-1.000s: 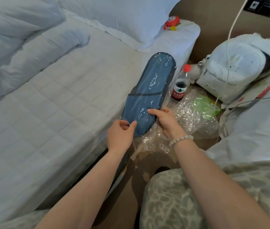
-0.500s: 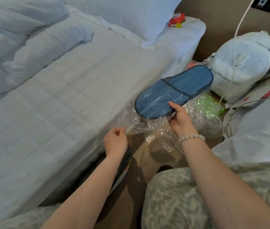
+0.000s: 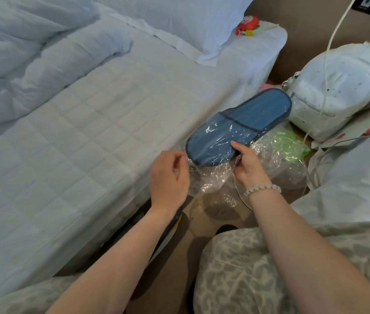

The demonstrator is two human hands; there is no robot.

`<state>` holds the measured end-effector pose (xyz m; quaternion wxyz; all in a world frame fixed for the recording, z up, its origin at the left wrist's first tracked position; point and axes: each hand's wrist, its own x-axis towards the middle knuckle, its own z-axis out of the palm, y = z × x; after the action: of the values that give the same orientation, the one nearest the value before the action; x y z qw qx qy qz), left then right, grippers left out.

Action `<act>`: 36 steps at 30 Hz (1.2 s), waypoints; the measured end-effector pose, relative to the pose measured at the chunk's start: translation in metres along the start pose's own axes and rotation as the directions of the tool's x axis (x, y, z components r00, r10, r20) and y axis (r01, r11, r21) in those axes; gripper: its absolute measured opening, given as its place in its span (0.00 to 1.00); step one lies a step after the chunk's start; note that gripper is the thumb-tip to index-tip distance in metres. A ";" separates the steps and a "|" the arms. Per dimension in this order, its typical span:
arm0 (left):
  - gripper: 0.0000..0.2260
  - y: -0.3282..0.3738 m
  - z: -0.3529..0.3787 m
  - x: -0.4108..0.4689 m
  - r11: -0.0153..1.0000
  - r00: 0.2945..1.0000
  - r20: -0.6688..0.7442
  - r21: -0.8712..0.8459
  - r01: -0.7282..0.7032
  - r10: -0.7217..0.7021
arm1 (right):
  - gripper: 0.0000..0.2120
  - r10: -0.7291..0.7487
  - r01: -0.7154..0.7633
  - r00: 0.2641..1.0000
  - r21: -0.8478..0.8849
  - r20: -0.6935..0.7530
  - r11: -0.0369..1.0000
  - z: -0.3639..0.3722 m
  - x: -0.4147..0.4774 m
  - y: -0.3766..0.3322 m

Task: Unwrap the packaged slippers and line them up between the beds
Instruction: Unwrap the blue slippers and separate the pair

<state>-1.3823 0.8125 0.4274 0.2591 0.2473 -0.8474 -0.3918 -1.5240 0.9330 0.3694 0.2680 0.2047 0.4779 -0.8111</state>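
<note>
A blue slipper (image 3: 243, 125) with a dark rim lies flat in the air over the gap between the beds, its toe end still inside clear plastic wrap (image 3: 211, 177). My right hand (image 3: 248, 165) pinches the toe end through the film. My left hand (image 3: 169, 177) is at the loose plastic by the toe, fingers curled on the film's edge. The heel end points toward the white backpack and looks bare of plastic.
The left bed (image 3: 77, 143) with rumpled duvet and a pillow (image 3: 190, 21) fills the left. A white backpack (image 3: 338, 91), a white cable (image 3: 329, 53), crumpled plastic with a green packet (image 3: 288, 143) and the right bed (image 3: 360, 182) crowd the right. Brown floor (image 3: 170, 268) shows below. A red toy (image 3: 246, 24) sits on the bed corner.
The slipper swung from upright to lying flat toward the right. My left hand let go of the toe, dropped with the plastic, then rose back to the toe end.
</note>
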 end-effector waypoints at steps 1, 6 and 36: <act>0.05 0.001 0.003 0.001 0.998 0.997 0.042 0.027 -0.060 0.059 | 0.03 0.009 -0.008 1.000 -0.032 0.020 0.999 0.001 0.001 0.003; 0.06 -0.008 0.006 0.005 0.919 0.910 0.225 0.274 0.283 -0.347 | 0.03 0.025 -0.024 0.999 -0.007 0.034 1.000 0.003 0.001 0.007; 0.19 -0.021 0.019 0.006 0.466 0.611 0.452 -0.398 0.790 -0.651 | 0.06 0.134 -0.136 0.983 0.007 0.128 0.991 -0.002 -0.005 0.026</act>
<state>-1.3942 0.8069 0.4014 0.0252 0.4469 -0.5288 -0.7211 -1.5034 0.9252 0.3542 0.3510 0.1864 0.4384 -0.8061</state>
